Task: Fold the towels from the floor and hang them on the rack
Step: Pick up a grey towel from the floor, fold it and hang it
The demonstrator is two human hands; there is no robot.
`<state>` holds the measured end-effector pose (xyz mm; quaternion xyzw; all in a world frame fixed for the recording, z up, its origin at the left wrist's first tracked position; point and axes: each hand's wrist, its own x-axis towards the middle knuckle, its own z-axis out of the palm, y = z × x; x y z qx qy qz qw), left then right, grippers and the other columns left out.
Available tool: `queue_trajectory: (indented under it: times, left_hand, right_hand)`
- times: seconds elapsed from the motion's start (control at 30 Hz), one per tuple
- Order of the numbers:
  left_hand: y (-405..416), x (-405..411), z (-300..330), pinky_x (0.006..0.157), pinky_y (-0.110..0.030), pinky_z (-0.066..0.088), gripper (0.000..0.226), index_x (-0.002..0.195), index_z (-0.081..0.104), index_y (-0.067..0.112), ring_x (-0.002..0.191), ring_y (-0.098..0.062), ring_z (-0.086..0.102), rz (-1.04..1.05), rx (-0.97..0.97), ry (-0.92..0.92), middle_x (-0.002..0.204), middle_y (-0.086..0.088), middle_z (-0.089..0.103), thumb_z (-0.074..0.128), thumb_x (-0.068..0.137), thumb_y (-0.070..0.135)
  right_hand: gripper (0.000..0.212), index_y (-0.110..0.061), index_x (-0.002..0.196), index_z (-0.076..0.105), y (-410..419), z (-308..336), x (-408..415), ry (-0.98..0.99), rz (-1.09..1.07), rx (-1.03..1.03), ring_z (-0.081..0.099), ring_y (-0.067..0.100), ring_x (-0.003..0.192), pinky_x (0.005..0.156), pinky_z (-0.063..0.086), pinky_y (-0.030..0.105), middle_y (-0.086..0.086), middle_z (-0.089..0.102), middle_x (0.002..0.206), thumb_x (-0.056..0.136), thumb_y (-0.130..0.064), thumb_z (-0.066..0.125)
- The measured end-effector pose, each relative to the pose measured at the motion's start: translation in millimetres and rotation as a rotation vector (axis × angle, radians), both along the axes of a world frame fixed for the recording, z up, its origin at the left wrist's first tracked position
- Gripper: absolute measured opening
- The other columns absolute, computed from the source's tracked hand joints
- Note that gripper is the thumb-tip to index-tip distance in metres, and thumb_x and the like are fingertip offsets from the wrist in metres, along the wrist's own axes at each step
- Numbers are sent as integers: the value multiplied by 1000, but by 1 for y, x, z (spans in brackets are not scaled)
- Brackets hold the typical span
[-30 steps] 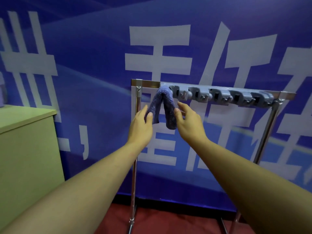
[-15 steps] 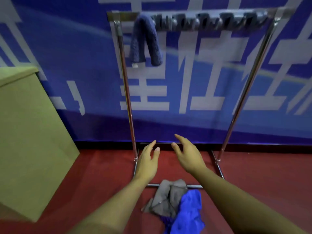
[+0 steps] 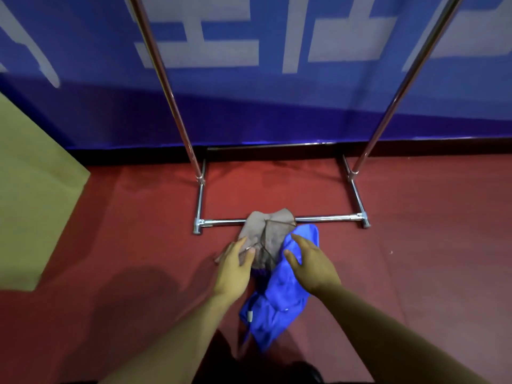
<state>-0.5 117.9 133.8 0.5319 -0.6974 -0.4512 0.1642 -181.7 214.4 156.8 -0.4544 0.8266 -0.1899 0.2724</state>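
Observation:
A crumpled grey towel [image 3: 267, 231] lies on the red floor across the front bar of the metal rack [image 3: 327, 217]. A bright blue towel [image 3: 277, 303] lies beside and beneath it, stretching toward me. My left hand [image 3: 235, 266] reaches down with fingers spread over the grey towel's left edge, thumb touching the cloth. My right hand [image 3: 311, 263] hovers open over the blue towel, fingers spread. Only the rack's two upright poles and floor frame show; its top bar is out of view.
A yellow-green cabinet [image 3: 30, 195] stands at the left. A blue banner wall [image 3: 263, 79] runs behind the rack. Red floor [image 3: 429, 259] spreads to the right of the towels.
The view has tilted down from the rack's top to the floor. Both hands dropped from the hung dark-blue towel to the grey and blue towels on the floor.

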Motion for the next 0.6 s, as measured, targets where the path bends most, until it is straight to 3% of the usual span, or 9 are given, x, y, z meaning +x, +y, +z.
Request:
queue_trajectory:
  times: [0.1,0.2,0.43,0.6]
  left_hand:
    - [5,0,-36,120,-36,31,47,142,55,20,147,-17,37,-74,-8,-100,152,-2,51,57,99,39]
    - [8,-2,-62,117,-29,31,51,147,50,17,143,-18,42,-182,-5,-215,154,-1,47,54,101,38]
    - [3,-10,-112,117,-30,28,57,156,35,21,148,-18,33,-371,-1,-383,162,2,34,43,104,44]
    - [-4,-13,-137,119,-32,28,58,157,32,22,149,-17,29,-423,14,-396,165,3,28,43,104,44]
  right_hand:
    - [60,-20,154,36,4,-33,1,21,51,96,38,23,145,112,34,34,4,39,159,101,-46,47]
    - [62,-22,155,33,3,-62,3,63,97,157,37,25,145,112,35,37,3,36,160,101,-50,44]
    - [64,-20,154,37,-10,-121,7,123,212,210,40,27,143,115,35,38,5,40,158,99,-53,43]
    - [82,-19,150,43,-24,-151,9,204,277,188,38,25,144,116,34,42,1,46,154,86,-62,15]
